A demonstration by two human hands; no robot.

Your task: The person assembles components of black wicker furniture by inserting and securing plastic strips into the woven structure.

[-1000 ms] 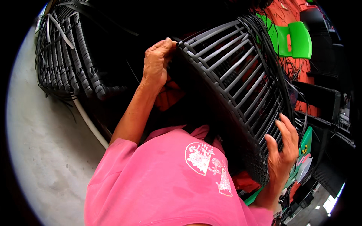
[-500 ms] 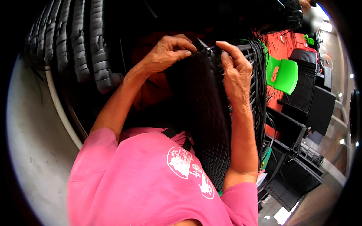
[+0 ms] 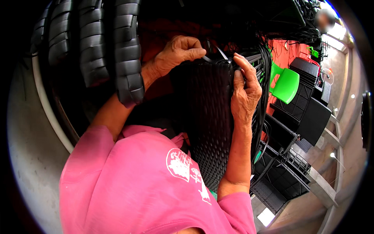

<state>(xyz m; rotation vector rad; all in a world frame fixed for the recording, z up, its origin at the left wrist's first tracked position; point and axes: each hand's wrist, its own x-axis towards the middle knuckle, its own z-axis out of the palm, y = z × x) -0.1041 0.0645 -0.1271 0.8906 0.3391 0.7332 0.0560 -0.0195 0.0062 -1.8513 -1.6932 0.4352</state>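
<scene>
1. The black woven panel [image 3: 212,124] stands on edge in the middle of the view, just in front of the person's chest, its top edge level with both hands.
2. It looks stiff as a whole and fairly light, being a frame wrapped in flat plastic strips; the loose strip ends [image 3: 216,52] at the top are bendy and probably slick, so a pinch near the weave would hold best.
3. The left hand [image 3: 177,52] is curled almost closed, thumb and fingertips pinching a thin black strip at the panel's top edge.
4. The right hand [image 3: 244,91] is wrapped over the top right corner of the panel, fingers bent round the edge and thumb pressed on the near face.
5. To the far left, 3 thick black woven bands [image 3: 93,46] curve over a pale rim.
6. To the right stands a bright green plastic chair [image 3: 286,84] before a red wall [image 3: 286,52], with stacked black woven furniture [image 3: 307,113] near it.
7. The only label in view is a white printed emblem [image 3: 183,165], roughly round, on the person's pink shirt [image 3: 128,187]; no packages or signs show clearly.
</scene>
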